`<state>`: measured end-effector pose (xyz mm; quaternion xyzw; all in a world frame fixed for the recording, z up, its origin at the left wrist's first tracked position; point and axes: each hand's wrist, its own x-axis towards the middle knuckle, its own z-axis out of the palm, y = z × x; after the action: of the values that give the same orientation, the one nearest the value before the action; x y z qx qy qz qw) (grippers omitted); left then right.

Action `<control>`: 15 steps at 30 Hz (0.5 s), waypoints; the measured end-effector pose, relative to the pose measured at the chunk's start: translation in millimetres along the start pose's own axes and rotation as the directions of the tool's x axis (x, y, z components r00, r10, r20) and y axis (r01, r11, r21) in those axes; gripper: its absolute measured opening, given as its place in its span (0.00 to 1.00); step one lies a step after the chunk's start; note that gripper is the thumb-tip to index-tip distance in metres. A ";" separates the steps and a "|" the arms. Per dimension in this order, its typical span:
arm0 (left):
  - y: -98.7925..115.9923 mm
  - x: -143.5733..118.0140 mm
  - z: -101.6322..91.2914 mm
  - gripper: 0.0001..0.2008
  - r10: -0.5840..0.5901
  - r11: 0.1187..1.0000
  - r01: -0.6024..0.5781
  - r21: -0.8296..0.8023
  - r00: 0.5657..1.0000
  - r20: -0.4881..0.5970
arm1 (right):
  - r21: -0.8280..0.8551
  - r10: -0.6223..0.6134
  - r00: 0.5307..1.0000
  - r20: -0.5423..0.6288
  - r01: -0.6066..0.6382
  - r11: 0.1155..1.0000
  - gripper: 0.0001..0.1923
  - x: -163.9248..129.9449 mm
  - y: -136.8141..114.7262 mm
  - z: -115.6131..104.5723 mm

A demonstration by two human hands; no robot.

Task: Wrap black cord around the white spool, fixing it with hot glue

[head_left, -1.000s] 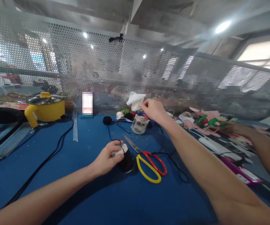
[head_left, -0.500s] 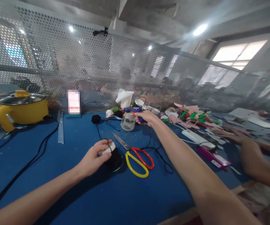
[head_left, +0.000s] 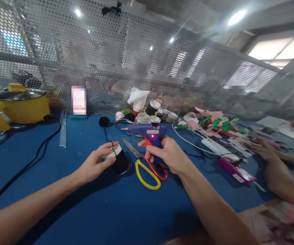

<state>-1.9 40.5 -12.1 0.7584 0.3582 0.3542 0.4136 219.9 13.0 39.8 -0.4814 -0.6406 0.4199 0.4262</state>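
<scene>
On the blue worktop [head_left: 60,190], near its middle, a spool of black thread [head_left: 120,160] is pinned on its side by the left hand [head_left: 93,165], fingers closed around its pale end. Just right of it, a blue glue gun [head_left: 149,131] is gripped by the right hand [head_left: 168,156], held above the worktop with its nozzle pointed left and a red light lit on its body. Scissors with red and yellow handles [head_left: 147,168] are laid flat between and beneath the two hands. A yellow pot [head_left: 16,105] is set at the far left, by the perforated screen [head_left: 106,51]. Coloured felt scraps [head_left: 213,122] are heaped at the right, where another person's hand [head_left: 263,151] is rested flat.
</scene>
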 end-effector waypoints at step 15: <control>-3.2 -3.6 1.5 0.10 -0.047 0.997 0.045 -0.069 0.999 -0.026 | -0.278 0.196 0.980 -0.009 -0.191 0.941 0.13 -29.1 7.1 22.7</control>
<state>-3.2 38.3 -16.4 0.7304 0.3692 0.3671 0.4422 205.1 -17.0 22.4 -0.5932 -0.6466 0.3701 0.3050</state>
